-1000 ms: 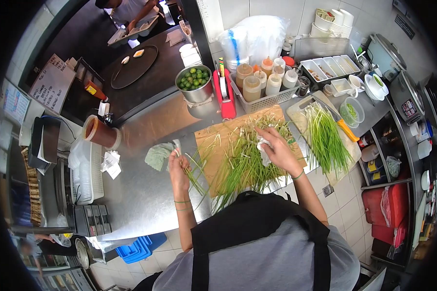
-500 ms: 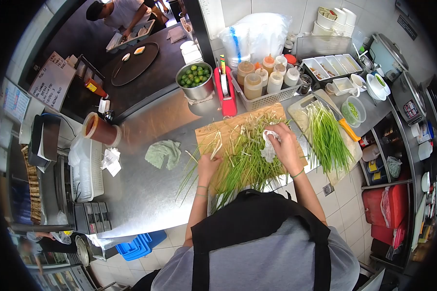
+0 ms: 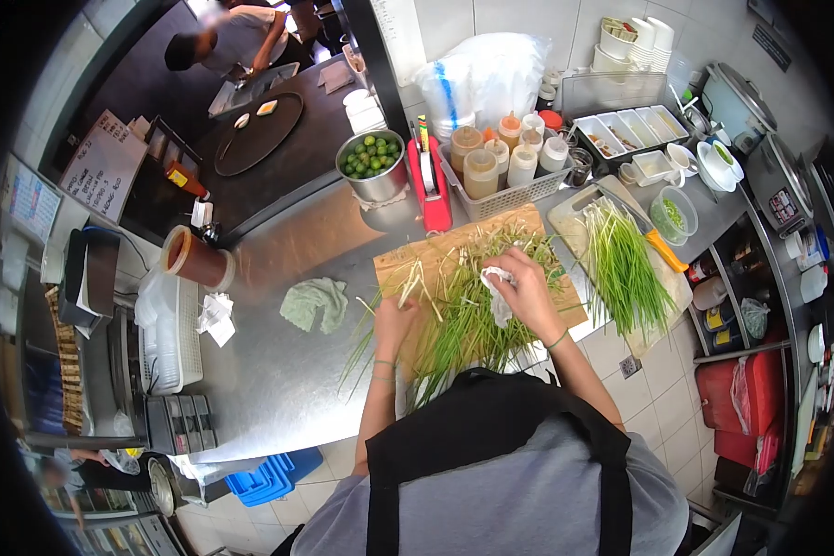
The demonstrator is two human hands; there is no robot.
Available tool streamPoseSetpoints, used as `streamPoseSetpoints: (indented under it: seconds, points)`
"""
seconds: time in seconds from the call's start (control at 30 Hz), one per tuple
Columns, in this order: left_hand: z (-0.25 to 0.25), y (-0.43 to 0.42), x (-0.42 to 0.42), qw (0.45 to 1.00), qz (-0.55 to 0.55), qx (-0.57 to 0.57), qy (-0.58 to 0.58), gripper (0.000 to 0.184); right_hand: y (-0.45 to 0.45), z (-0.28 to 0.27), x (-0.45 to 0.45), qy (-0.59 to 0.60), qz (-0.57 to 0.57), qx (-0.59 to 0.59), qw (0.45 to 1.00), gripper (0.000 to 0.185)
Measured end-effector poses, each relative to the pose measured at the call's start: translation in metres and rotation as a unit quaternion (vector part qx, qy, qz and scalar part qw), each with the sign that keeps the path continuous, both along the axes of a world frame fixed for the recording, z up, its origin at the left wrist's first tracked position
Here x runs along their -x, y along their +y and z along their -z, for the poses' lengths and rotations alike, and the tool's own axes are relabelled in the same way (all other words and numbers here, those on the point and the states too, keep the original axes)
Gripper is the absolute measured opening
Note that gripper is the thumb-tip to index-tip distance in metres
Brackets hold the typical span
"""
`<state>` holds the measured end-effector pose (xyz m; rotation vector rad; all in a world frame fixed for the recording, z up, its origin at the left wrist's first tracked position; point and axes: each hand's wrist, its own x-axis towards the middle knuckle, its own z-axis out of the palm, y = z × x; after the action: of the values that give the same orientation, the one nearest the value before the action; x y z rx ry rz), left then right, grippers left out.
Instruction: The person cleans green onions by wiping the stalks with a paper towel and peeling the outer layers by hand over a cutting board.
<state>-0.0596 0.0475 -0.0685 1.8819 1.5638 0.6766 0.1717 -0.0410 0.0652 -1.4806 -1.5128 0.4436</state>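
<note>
A loose heap of spring onions (image 3: 459, 320) with thin green leaves and pale root ends covers much of a wooden board (image 3: 394, 269) in front of me. At the heap's left side, my left hand (image 3: 396, 322) has its fingers closed round the pale ends of a few spring onions (image 3: 411, 285). My right hand (image 3: 528, 289) grips a crumpled white paper towel (image 3: 499, 295) over the heap's right part. To the right, a neater bunch of spring onions (image 3: 625, 269) lies on a pale cutting board (image 3: 574, 206), with an orange-handled knife (image 3: 663, 248) beside it.
A green cloth (image 3: 313, 304) lies on the steel counter (image 3: 278, 389) to the left. Behind the boards stand a pot of limes (image 3: 375, 190), a red tape dispenser (image 3: 429, 181) and a basket of sauce bottles (image 3: 510, 195). Another person (image 3: 241, 42) works beyond the opening.
My right hand has shifted left with the paper towel. My left hand stays at the heap's left side. The person beyond the opening has changed posture.
</note>
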Motion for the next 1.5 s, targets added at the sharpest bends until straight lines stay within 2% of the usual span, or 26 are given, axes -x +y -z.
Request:
streamPoseSetpoints:
  seconds: [0.07, 0.2, 0.33, 0.37, 0.47, 0.5, 0.7, 0.77, 0.8, 0.87, 1.0, 1.13, 1.23, 1.27, 1.3, 1.33, 1.37, 1.47, 1.5]
  points:
    - [-0.034, -0.002, 0.002, 0.999, 0.013, -0.012, -0.045, 0.017, 0.0, 0.003, 0.0, -0.003, -0.01, 0.01, 1.0, 0.014]
    - [-0.074, -0.01, -0.01, 0.997, 0.033, 0.006, -0.062, 0.014, 0.004, 0.007, 0.011, 0.003, -0.049, 0.009, 0.999, 0.014]
    - [-0.085, -0.016, -0.024, 0.992, 0.085, 0.02, -0.087, 0.014, 0.016, 0.025, 0.015, 0.026, -0.063, 0.007, 0.998, 0.018]
    - [-0.085, -0.016, -0.027, 0.991, 0.1, 0.013, -0.091, 0.013, 0.017, 0.026, 0.013, 0.053, -0.074, 0.041, 0.995, 0.019]
    - [-0.08, -0.019, -0.037, 0.977, 0.116, 0.03, -0.178, 0.011, 0.021, 0.032, 0.015, 0.086, -0.084, 0.044, 0.992, 0.018]
    - [-0.084, -0.021, -0.038, 0.978, 0.117, 0.042, -0.166, 0.011, 0.022, 0.036, 0.014, 0.097, -0.077, 0.04, 0.991, 0.015]
    - [-0.09, -0.022, -0.04, 0.978, 0.138, 0.063, -0.139, 0.011, 0.02, 0.036, 0.011, 0.014, -0.089, -0.012, 0.996, 0.015]
    - [-0.088, -0.023, -0.04, 0.975, 0.149, 0.061, -0.151, 0.008, 0.014, 0.024, 0.011, -0.054, -0.02, 0.002, 0.998, 0.015]
    - [-0.086, -0.022, -0.039, 0.969, 0.149, 0.069, -0.183, 0.008, 0.012, 0.019, 0.011, -0.088, 0.013, 0.009, 0.996, 0.014]
    - [-0.081, -0.019, -0.039, 0.954, 0.149, 0.086, -0.247, 0.007, 0.017, 0.024, -0.003, -0.085, 0.022, 0.003, 0.996, 0.014]
    - [-0.111, -0.011, -0.036, 0.926, 0.117, 0.154, -0.325, 0.007, 0.017, 0.033, -0.028, -0.096, 0.054, 0.022, 0.994, 0.012]
    - [-0.131, -0.006, -0.045, 0.911, 0.113, 0.169, -0.359, 0.008, 0.013, 0.027, -0.033, -0.033, 0.055, 0.007, 0.998, 0.008]
    - [-0.136, -0.002, -0.056, 0.911, 0.119, 0.184, -0.349, 0.008, 0.012, 0.016, -0.031, 0.005, 0.051, 0.064, 0.997, 0.008]
    - [-0.137, -0.001, -0.06, 0.913, 0.123, 0.186, -0.342, 0.008, 0.014, 0.018, -0.028, 0.16, 0.003, 0.073, 0.984, 0.009]
    - [-0.138, -0.002, -0.065, 0.906, 0.127, 0.187, -0.358, 0.008, 0.017, 0.022, -0.023, 0.311, -0.044, 0.079, 0.946, 0.01]
    - [-0.14, -0.003, -0.072, 0.899, 0.132, 0.187, -0.373, 0.008, 0.019, 0.025, -0.017, 0.454, -0.091, 0.084, 0.882, 0.012]
    - [-0.141, -0.005, -0.077, 0.892, 0.136, 0.189, -0.387, 0.008, 0.02, 0.027, -0.013, 0.485, -0.12, 0.088, 0.862, 0.013]
    - [-0.13, -0.003, -0.087, 0.879, 0.135, 0.211, -0.406, 0.009, 0.024, 0.032, 0.0, 0.488, -0.114, 0.083, 0.861, 0.015]
    - [-0.125, -0.004, -0.093, 0.878, 0.135, 0.177, -0.424, 0.008, 0.025, 0.031, 0.002, 0.495, -0.111, 0.087, 0.858, 0.015]
